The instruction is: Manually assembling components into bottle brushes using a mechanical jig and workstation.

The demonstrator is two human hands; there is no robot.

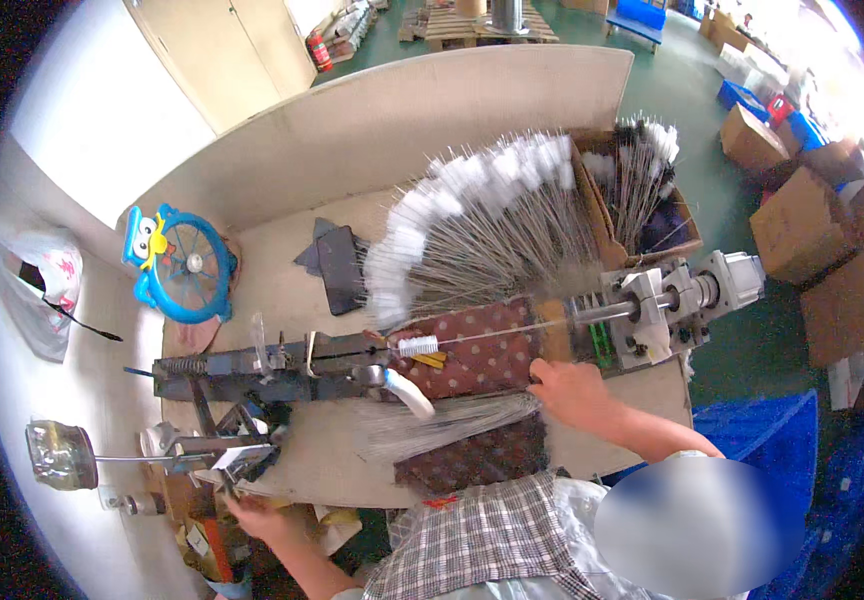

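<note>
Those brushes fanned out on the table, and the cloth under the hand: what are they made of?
Brushes: thin grey stems that look like twisted metal wire, tipped with fluffy white bristles, probably synthetic. Cloth: soft woven fabric, matte brown with pale dots.

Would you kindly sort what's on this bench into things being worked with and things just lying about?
In use:
right hand on a bundle of wires
left hand at the bench's near edge
twisting machine
brush on its wire
fan of finished brushes

Lying about:
blue fan
dark phone
plastic bag
</note>
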